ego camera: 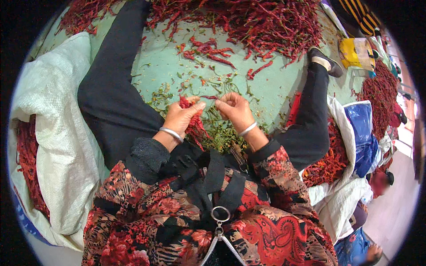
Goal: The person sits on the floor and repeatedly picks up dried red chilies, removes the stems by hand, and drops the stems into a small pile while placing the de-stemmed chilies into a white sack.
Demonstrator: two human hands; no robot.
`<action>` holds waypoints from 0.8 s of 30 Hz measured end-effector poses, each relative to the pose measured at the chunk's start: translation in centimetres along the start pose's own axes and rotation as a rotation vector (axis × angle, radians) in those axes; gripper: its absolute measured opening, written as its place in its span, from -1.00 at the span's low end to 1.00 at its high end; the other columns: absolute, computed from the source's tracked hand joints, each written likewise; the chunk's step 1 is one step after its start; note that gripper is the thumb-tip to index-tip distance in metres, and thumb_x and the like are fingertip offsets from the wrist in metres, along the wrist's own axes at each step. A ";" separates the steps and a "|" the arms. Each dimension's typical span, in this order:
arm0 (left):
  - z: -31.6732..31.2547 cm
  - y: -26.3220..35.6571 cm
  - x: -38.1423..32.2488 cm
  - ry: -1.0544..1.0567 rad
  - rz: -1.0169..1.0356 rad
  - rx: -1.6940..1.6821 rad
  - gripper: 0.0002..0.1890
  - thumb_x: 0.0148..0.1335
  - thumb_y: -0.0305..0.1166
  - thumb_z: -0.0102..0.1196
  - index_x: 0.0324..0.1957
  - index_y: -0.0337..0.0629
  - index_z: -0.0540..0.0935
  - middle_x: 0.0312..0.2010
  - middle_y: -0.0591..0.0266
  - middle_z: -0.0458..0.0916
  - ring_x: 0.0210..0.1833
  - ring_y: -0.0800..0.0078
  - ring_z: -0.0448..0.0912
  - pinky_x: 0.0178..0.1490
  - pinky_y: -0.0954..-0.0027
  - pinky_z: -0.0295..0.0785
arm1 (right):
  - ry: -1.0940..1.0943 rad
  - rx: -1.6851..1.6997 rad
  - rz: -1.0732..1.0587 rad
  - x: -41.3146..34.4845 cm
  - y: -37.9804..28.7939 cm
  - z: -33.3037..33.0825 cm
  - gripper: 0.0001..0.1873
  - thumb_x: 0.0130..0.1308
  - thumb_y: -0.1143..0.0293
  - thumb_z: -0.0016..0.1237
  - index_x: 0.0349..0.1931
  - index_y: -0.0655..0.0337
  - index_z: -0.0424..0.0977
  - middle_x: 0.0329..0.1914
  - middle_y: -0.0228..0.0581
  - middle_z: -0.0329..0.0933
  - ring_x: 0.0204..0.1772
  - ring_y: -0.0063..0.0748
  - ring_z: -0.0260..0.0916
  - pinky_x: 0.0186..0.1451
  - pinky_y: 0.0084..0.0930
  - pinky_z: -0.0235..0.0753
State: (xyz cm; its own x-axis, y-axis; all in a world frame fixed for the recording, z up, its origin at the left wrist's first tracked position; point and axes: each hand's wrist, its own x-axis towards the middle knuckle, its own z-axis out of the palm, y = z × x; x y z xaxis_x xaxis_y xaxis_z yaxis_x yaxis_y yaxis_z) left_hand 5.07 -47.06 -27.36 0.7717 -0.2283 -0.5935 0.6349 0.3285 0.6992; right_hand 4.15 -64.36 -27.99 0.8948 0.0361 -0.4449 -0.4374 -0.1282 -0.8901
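Observation:
A bunch of dried red chillies (195,129) is in my left hand (181,116), the pods hanging below the palm. My right hand (235,108) pinches the end of a single dark red chilli (209,97) between thumb and forefinger; its other end reaches toward the left fingertips. Whether the left fingers touch that chilli I cannot tell. Below and between the hands lies a heap of green chilli stems (221,134). More loose stems and pale seeds are scattered on the light green floor (276,96). Several loose red chillies (216,55) lie beyond my hands.
A large pile of dried chillies (266,25) spreads between my outstretched legs. At left stands a white woven sack (63,109) with chillies inside; another open sack (344,133) is at right. A yellow container (354,53) stands near my right foot. Other people (359,212) sit along the right.

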 end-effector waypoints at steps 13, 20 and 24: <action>1.1 -0.5 2.1 -0.200 -0.096 -0.006 -0.86 0.05 -0.42 0.15 -0.45 -0.15 0.44 -0.60 0.34 0.46 -0.56 0.55 0.46 -0.49 0.53 0.36 | 0.549 -1.159 -0.010 8.8 1.6 -11.0 -0.41 -0.10 -0.12 0.04 -0.49 0.39 0.45 -0.50 0.15 0.47 -0.34 0.09 0.44 -0.28 -0.18 0.43; 2.0 -0.6 4.4 -0.083 -0.110 -0.191 -0.95 0.13 -0.51 0.00 -0.38 -0.24 0.42 -0.39 0.12 0.56 -0.34 0.35 0.57 -0.28 0.34 0.52 | 0.481 -0.461 -0.006 7.9 1.1 -9.1 -0.73 -0.02 0.29 0.02 -0.56 0.39 0.49 -0.67 -0.18 0.48 -0.57 -0.49 0.39 -0.45 -0.52 0.40; 2.2 -1.3 5.0 -0.237 -0.119 -0.391 -0.93 0.16 -0.51 0.00 -0.30 -0.26 0.46 -0.25 0.09 0.56 -0.22 0.36 0.55 -0.17 0.31 0.51 | 0.193 -0.199 -0.090 1.9 -0.2 -2.3 -0.82 0.03 0.41 0.02 -0.50 0.39 0.47 -0.61 -0.36 0.47 -0.53 -0.68 0.30 -0.48 -0.61 0.34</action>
State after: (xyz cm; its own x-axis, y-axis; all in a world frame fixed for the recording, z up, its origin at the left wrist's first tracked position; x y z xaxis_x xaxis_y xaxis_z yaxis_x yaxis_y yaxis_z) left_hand 8.23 -50.61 -30.36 0.7103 -0.4729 -0.5214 0.6934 0.5977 0.4025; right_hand 6.09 -66.56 -28.45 0.9381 -0.1303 -0.3209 -0.3462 -0.3256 -0.8798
